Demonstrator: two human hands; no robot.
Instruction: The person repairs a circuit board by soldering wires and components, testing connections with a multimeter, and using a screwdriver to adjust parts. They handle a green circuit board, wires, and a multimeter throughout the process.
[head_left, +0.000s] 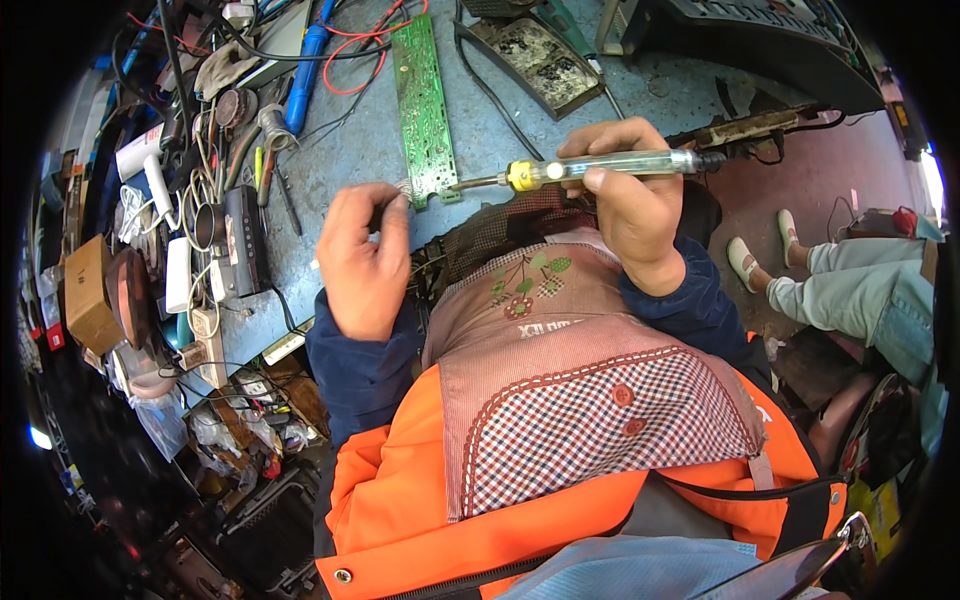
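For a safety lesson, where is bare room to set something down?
Bare blue benchtop shows between the slim dark tool and long green circuit board, and by the large black box, right of the rectangular dark tray. Tangled white cables crowd the left side.

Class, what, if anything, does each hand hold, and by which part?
The right hand holds the soldering iron by its clear handle. The left hand is beside the green circuit board; whether it grips anything cannot be told.
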